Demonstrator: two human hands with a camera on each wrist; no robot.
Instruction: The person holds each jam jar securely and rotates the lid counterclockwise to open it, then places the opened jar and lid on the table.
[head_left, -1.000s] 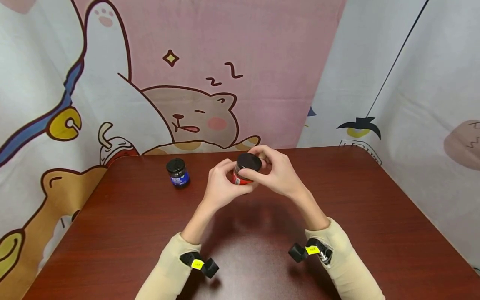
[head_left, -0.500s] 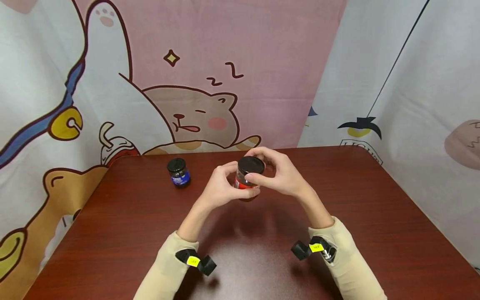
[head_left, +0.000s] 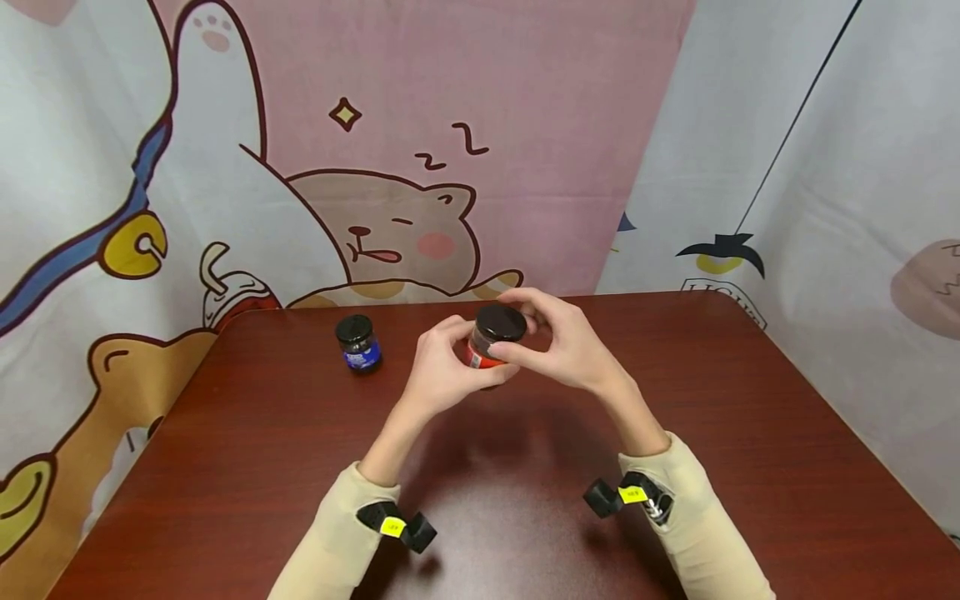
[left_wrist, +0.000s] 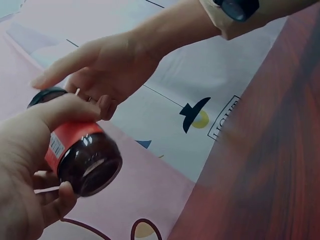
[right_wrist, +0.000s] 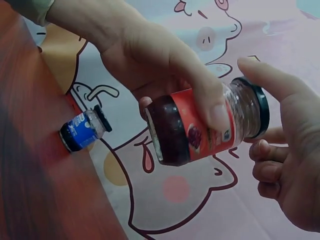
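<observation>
A glass jar with dark contents, a red label and a black lid (head_left: 500, 322) is held up over the table in the head view. My left hand (head_left: 442, 371) grips the jar's body (right_wrist: 167, 127), thumb across the red label. At the top end, my right hand (head_left: 558, 346) holds the black lid (right_wrist: 261, 111) between thumb and fingers. The lid sits on the jar's neck. In the left wrist view the jar (left_wrist: 92, 160) tilts, its dark base toward the camera, and my left thumb hides part of its label.
A second, smaller-looking jar with a blue label and black lid (head_left: 358, 343) stands upright at the back left of the brown table (head_left: 247, 467). Behind the table hangs a cartoon-printed cloth (head_left: 555, 150). A small black camera is strapped to each sleeve.
The jar and both hands have dipped slightly toward the person and come back up. My right thumb has shifted a little to the right along the lid's near edge. The blue-labelled jar stays put.
</observation>
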